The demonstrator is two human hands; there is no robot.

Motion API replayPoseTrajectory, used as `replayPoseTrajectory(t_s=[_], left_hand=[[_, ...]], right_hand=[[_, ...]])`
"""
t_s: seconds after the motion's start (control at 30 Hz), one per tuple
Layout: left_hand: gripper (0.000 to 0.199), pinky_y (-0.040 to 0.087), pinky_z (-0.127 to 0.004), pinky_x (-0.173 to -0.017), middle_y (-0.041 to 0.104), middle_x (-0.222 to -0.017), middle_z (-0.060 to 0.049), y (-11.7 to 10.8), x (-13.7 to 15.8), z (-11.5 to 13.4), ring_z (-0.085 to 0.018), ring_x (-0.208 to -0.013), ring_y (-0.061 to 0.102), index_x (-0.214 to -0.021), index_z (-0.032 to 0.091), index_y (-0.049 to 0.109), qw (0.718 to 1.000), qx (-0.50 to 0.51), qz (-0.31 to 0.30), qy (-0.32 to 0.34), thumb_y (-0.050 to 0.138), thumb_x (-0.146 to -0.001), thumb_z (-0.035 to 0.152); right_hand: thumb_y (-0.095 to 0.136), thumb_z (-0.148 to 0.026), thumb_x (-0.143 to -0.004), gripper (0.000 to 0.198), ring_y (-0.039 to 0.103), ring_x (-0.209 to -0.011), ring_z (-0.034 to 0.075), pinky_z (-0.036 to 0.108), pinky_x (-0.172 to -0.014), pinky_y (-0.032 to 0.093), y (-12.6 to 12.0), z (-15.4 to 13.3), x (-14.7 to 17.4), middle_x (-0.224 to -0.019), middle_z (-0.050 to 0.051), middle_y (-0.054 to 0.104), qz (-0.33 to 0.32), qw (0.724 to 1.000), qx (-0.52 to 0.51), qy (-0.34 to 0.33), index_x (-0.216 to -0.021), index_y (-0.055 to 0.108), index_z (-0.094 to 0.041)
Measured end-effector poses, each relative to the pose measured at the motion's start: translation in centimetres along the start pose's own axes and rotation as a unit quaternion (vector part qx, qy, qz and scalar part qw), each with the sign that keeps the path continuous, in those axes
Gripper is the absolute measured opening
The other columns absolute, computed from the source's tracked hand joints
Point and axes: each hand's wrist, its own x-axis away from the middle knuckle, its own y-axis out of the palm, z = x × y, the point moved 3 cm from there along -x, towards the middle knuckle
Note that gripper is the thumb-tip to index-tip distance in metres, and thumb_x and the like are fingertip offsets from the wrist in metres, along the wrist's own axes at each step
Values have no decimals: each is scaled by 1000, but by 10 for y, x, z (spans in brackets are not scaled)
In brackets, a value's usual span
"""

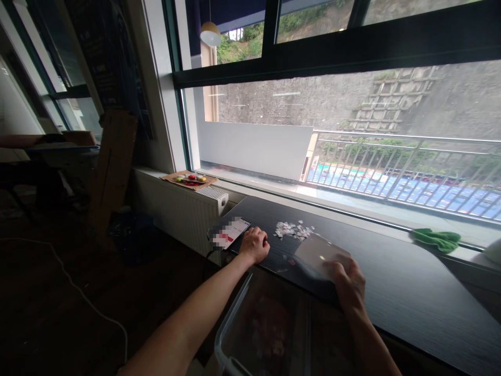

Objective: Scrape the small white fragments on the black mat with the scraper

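My right hand [351, 282] grips the near right edge of a flat, pale, see-through plastic piece [316, 255], its thumb on top. The piece is slightly blurred and tilted over the dark table [395, 277]; I cannot tell whether it is a lid, a bag or a sheet. Just beyond it lies a loose heap of small white paper-like scraps [293, 230], with a few bits nearer the table edge. Fingers curled, my left hand [255, 244] rests at the table's left front edge beside a phone [237, 232]. What those fingers hold, if anything, is hidden.
Below the table edge stands a clear plastic bin [224, 334] with indistinct contents. A green cloth [436, 240] lies on the windowsill at right. Colourful round items sit on a cardboard piece [168, 178] over the radiator [176, 209]. A white cable [84, 295] crosses the floor.
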Motion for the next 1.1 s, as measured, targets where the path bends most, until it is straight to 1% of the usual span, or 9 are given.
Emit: replayPoseTrajectory(t_s=[0.03,0.1,0.23,0.3,0.43,0.57,0.77,0.97,1.1], left_hand=[[12,43,-36,-88,61,-98,-7,0,0,0,-23,-99,54,-89,20,63,1000,0,0,0,55,-79,21],[12,43,-36,-88,61,-98,-6,1,0,0,-22,-98,54,-89,20,63,1000,1,1,0,55,-80,22],[12,43,-36,-87,60,-97,-6,1,0,0,-22,-97,54,-88,21,63,1000,1,2,-2,56,-79,22],[12,43,-35,-87,60,-97,-6,1,0,0,-22,-97,53,-88,21,63,1000,0,2,-2,56,-79,22],[12,43,-35,-88,60,-97,-6,0,0,-1,-22,-98,53,-88,20,63,1000,-1,-1,-2,56,-79,22],[12,43,-35,-87,60,-97,-6,0,0,0,-22,-97,54,-88,20,63,1000,-1,-1,-2,55,-79,21],[12,44,-36,-87,60,-97,-6,1,0,-1,-22,-97,54,-89,20,63,1000,-2,2,2,55,-79,22],[12,44,-36,-87,61,-97,-7,1,0,-1,-22,-98,54,-88,20,63,1000,-1,5,2,56,-79,21],[13,44,-36,-87,61,-98,-7,1,0,0,-23,-98,54,-89,19,63,1000,0,6,3,56,-79,21]], right_hand=[[54,-40,-66,32,59,-73,23,34,-63,46,-2,0,0,-78,4,63,17,1000,14,6,-90,63,-20],[55,-39,-66,32,59,-73,24,34,-62,45,-2,0,0,-78,4,63,14,999,33,8,-91,63,-20],[56,-40,-65,33,62,-76,25,34,-63,48,4,4,-3,-79,5,68,-85,996,-8,-11,-90,66,-20],[58,-41,-65,35,63,-78,25,34,-65,49,7,8,-5,-82,4,69,-115,992,-35,-27,-92,66,-20],[58,-45,-70,38,62,-78,24,35,-69,48,10,17,-9,-86,4,69,-77,995,-33,-50,-99,64,-20],[58,-47,-70,37,63,-77,24,35,-69,48,15,13,-3,-83,4,70,-100,992,-21,-72,-94,65,-20],[58,-45,-67,33,61,-70,22,32,-62,46,12,0,7,-76,2,68,-127,990,-43,-52,-87,67,-20],[56,-42,-64,34,61,-77,25,34,-65,46,7,9,-4,-79,5,69,-88,995,-24,-36,-86,67,-19],[55,-42,-63,36,61,-74,25,33,-61,47,6,11,-6,-78,5,69,-110,994,-22,-11,-88,67,-19]])
